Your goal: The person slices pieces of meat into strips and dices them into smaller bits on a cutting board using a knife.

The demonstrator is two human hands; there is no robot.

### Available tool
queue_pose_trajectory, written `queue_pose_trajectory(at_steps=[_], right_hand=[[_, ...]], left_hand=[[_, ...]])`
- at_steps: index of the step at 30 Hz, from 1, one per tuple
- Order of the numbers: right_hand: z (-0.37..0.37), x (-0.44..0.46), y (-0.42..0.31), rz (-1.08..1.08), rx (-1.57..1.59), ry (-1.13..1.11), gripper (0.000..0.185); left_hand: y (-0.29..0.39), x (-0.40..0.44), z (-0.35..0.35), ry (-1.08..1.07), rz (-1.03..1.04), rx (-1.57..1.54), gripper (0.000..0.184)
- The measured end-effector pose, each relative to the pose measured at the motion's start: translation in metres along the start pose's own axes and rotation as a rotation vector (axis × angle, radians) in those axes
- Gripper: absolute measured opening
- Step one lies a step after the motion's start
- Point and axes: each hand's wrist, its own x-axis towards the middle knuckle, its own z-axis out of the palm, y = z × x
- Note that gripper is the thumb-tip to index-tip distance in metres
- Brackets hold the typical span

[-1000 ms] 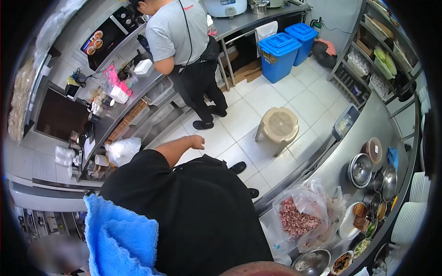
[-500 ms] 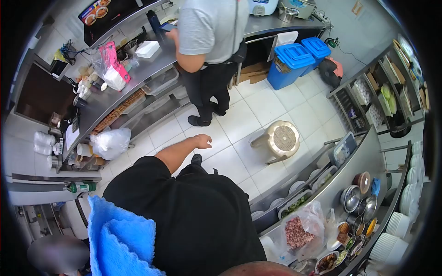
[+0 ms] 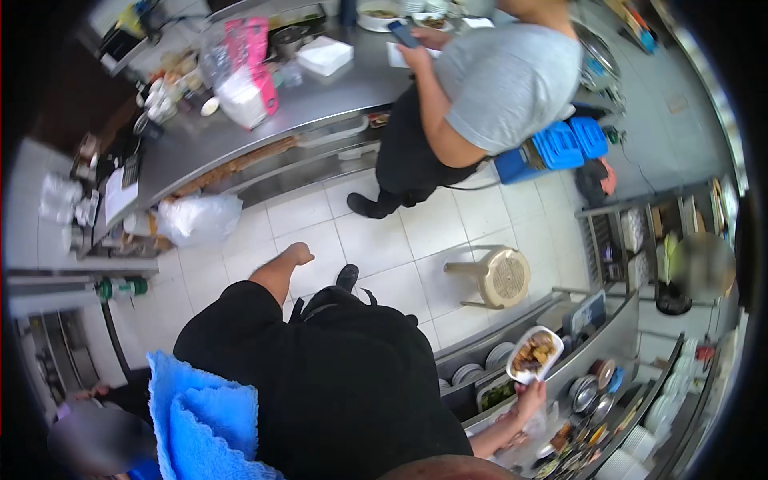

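Note:
My right hand (image 3: 530, 398) grips the near end of a white oval dish of browned food pieces (image 3: 534, 355), held out over the steel counter on the right. The dish is roughly level. On the other side, my left hand (image 3: 302, 254) hangs over the tiled floor with its fingers curled in and nothing visible in it. A blue towel (image 3: 204, 424) lies over my left shoulder. Below the dish, bowls and food containers stand on the counter, partly hidden by my forearm.
A co-worker in a grey shirt (image 3: 512, 88) stands ahead, holding a phone (image 3: 403, 34) at the long steel counter (image 3: 336, 88). A beige stool (image 3: 504, 277) stands on the floor. Blue lidded bins (image 3: 556, 146) are behind the co-worker. Another person (image 3: 100, 436) is at lower left.
My right hand has come into view with the dish of food. My left hand has moved left and its fingers look more curled. The co-worker appears farther right, with the view shifted.

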Motion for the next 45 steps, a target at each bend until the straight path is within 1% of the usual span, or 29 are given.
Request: queue_pose_trajectory(at_steps=[2, 4, 5, 6, 8, 10, 12, 14, 16, 18, 19, 20, 21, 22, 23, 24, 26, 27, 30, 31, 33, 36, 37, 39, 41, 42, 43, 44, 45], right_hand=[[0.081, 0.015, -0.016, -0.120, -0.069, -0.289, 0.017], [0.171, 0.018, -0.038, -0.154, -0.112, -0.500, 0.014], [0.220, 0.004, -0.056, -0.171, -0.115, -0.585, 0.014], [0.265, -0.013, -0.073, -0.182, -0.117, -0.666, 0.014], [0.341, -0.036, -0.093, -0.246, -0.214, -0.904, 0.014], [0.412, -0.072, -0.113, -0.301, -0.336, -1.096, 0.016], [0.480, -0.122, -0.127, -0.288, -0.410, -1.242, 0.018], [0.550, -0.152, -0.113, -0.362, -0.435, -1.394, 0.019], [0.617, -0.195, -0.102, -0.337, -0.439, -1.505, 0.019], [0.677, -0.243, -0.096, -0.360, -0.426, -1.585, 0.020], [0.711, -0.261, -0.089, -0.409, -0.421, -1.629, 0.021], [0.744, -0.279, -0.081, -0.457, -0.415, -1.674, 0.021], [0.775, -0.300, -0.076, -0.454, -0.420, -1.684, 0.021], [0.802, -0.321, -0.071, -0.451, -0.427, -1.694, 0.022], [0.822, -0.345, -0.070, -0.427, -0.429, -1.678, 0.021], [0.842, -0.369, -0.070, -0.405, -0.431, -1.661, 0.021], [0.884, -0.404, -0.060, -0.368, -0.413, -1.685, 0.018], [0.902, -0.419, -0.055, -0.339, -0.434, -1.656, 0.017], [0.943, -0.459, -0.043, -0.239, -0.449, -1.581, 0.019], [0.951, -0.469, -0.040, -0.194, -0.427, -1.564, 0.022], [0.965, -0.487, -0.035, -0.081, -0.400, -1.549, 0.029], [0.981, -0.501, -0.032, 0.102, -0.307, -1.778, 0.028], [0.976, -0.508, -0.036, 0.111, -0.334, -1.776, 0.026], [0.956, -0.502, -0.038, 0.056, -0.375, -1.875, 0.022], [0.915, -0.486, -0.031, -0.172, -0.479, -1.900, 0.017], [0.904, -0.458, -0.004, -0.197, -0.476, -2.003, 0.014], [0.872, -0.430, 0.001, -0.445, -0.539, -2.078, 0.017], [0.854, -0.387, 0.036, -0.355, -0.505, -2.179, 0.018], [0.823, -0.346, 0.069, -0.778, -0.548, -2.103, 0.013]], left_hand=[[-0.003, -0.030, 0.011, 0.053, -0.025, -0.191, 0.050], [0.005, -0.068, 0.025, 0.136, -0.113, -0.457, 0.048], [0.006, -0.084, 0.035, 0.185, -0.159, -0.588, 0.048], [0.006, -0.097, 0.051, 0.209, -0.191, -0.635, 0.047], [0.006, -0.120, 0.086, 0.252, -0.244, -0.714, 0.046], [-0.001, -0.143, 0.130, 0.224, -0.261, -0.609, 0.047], [-0.016, -0.152, 0.182, 0.155, -0.255, -0.461, 0.049], [-0.029, -0.167, 0.242, 0.154, -0.250, -0.402, 0.047], [-0.025, -0.210, 0.252, 0.168, -0.203, -0.353, 0.033], [-0.017, -0.235, 0.281, 0.274, -0.201, -0.439, 0.026], [-0.012, -0.249, 0.296, 0.328, -0.200, -0.481, 0.024], [-0.003, -0.258, 0.306, 0.358, -0.239, -0.589, 0.026], [0.007, -0.263, 0.313, 0.346, -0.328, -0.813, 0.028], [0.022, -0.266, 0.321, 0.308, -0.531, -1.287, 0.030], [0.040, -0.267, 0.325, 0.343, -0.810, -1.783, 0.032], [0.055, -0.273, 0.324, 0.391, -0.910, -1.979, 0.034], [0.086, -0.282, 0.318, 0.461, -0.993, -2.135, 0.040], [0.099, -0.287, 0.311, 0.450, -1.036, -2.157, 0.039], [0.130, -0.290, 0.308, 0.437, -1.102, -2.199, 0.039], [0.139, -0.290, 0.313, 0.434, -1.077, -2.260, 0.039], [0.148, -0.288, 0.316, 0.364, -1.087, -2.254, 0.041], [0.149, -0.290, 0.315, 0.300, -1.085, -2.239, 0.042], [0.144, -0.288, 0.315, 0.274, -1.072, -2.227, 0.042], [0.128, -0.284, 0.314, 0.276, -1.061, -2.208, 0.043], [0.102, -0.277, 0.308, 0.268, -1.014, -2.186, 0.043], [0.086, -0.273, 0.302, 0.257, -0.975, -2.179, 0.043], [0.069, -0.266, 0.295, 0.237, -0.931, -2.167, 0.043], [0.050, -0.261, 0.284, 0.182, -0.913, -2.090, 0.039], [0.030, -0.253, 0.269, 0.130, -0.890, -2.007, 0.034]])
